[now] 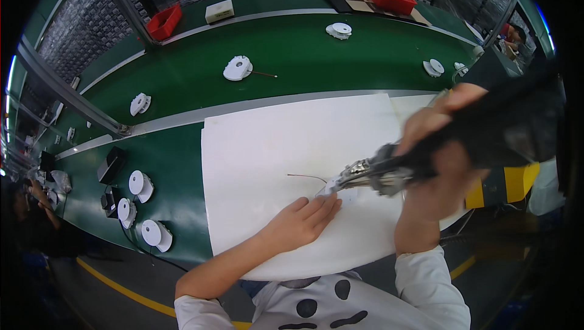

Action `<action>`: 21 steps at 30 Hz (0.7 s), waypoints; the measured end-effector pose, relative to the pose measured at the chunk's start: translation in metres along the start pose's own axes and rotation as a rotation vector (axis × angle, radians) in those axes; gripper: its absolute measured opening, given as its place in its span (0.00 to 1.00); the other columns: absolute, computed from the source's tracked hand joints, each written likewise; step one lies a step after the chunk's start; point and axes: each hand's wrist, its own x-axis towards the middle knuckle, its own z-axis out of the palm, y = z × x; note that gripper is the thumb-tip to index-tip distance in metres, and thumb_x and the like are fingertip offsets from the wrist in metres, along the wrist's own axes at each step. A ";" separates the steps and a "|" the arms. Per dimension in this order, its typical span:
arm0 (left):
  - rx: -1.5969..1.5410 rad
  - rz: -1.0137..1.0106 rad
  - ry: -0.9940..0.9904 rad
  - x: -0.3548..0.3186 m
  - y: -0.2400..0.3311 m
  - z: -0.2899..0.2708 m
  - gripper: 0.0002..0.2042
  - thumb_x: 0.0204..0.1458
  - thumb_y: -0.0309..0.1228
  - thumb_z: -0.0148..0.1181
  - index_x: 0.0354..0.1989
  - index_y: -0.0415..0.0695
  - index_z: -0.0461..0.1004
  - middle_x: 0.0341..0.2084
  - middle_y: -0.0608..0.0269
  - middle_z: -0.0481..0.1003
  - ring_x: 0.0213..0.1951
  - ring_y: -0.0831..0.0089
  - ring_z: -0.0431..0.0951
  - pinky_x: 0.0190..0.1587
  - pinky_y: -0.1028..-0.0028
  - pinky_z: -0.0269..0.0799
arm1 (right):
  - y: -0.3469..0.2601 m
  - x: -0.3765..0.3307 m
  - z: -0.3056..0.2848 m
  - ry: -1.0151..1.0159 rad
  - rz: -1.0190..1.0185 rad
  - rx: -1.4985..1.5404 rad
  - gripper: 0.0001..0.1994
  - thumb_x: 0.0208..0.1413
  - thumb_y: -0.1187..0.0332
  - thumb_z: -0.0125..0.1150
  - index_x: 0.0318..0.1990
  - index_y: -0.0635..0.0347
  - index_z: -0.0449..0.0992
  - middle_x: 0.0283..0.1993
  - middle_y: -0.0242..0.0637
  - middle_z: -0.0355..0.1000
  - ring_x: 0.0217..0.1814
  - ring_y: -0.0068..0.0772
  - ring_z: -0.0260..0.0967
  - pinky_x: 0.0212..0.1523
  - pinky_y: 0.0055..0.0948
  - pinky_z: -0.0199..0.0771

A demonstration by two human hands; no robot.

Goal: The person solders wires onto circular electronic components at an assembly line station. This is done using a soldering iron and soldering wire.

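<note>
On the white board (261,141) before me lies a small white plastic part (331,185), with a thin reddish wire (304,176) running out to its left. The fingers of my left hand (302,223) are held together, their tips pressing the part's near side. A black hand-held power tool (486,126) with a metal nose is gripped in my right hand (441,153), which is smeared by motion. Its metal tip (350,177) reaches down to the part, just beyond my left fingertips, and hides some of it. Whether tip and part touch, I cannot tell.
Several white round spools or housings, one here (157,235), stand left on the green bench. More, including a wired one (238,68), sit on the green conveyor (292,56). Red bins (164,22) and a pale box (219,11) lie beyond. Other people are at both edges.
</note>
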 end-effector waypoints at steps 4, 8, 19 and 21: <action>-0.216 -0.199 0.009 0.012 -0.057 0.032 0.19 0.56 0.30 0.58 0.56 0.39 0.73 0.47 0.55 0.76 0.44 0.63 0.76 0.40 0.66 0.71 | -0.036 0.019 -0.009 -0.004 -0.280 -0.432 0.19 0.58 0.63 0.48 0.50 0.70 0.61 0.23 0.34 0.59 0.19 0.23 0.55 0.25 0.24 0.55; -0.026 -0.459 0.117 0.054 -0.135 0.033 0.41 0.53 0.40 0.63 0.72 0.38 0.49 0.68 0.45 0.58 0.62 0.49 0.65 0.58 0.56 0.64 | -0.043 0.027 -0.025 -0.024 -0.417 -0.532 0.16 0.57 0.67 0.46 0.49 0.71 0.62 0.23 0.35 0.59 0.19 0.25 0.55 0.24 0.25 0.54; 0.456 -0.586 0.130 0.042 -0.291 0.024 0.05 0.49 0.25 0.62 0.28 0.37 0.80 0.28 0.51 0.79 0.36 0.56 0.77 0.40 0.63 0.74 | -0.039 0.014 0.005 0.161 -0.389 -0.691 0.16 0.50 0.71 0.50 0.44 0.75 0.64 0.23 0.40 0.62 0.17 0.27 0.58 0.21 0.24 0.60; 0.165 -0.641 0.477 0.051 -0.265 0.012 0.06 0.52 0.26 0.63 0.32 0.35 0.80 0.27 0.55 0.80 0.31 0.64 0.78 0.38 0.67 0.74 | -0.037 0.012 0.002 0.227 -0.355 -0.699 0.14 0.51 0.72 0.50 0.43 0.75 0.65 0.25 0.42 0.63 0.17 0.28 0.59 0.21 0.24 0.60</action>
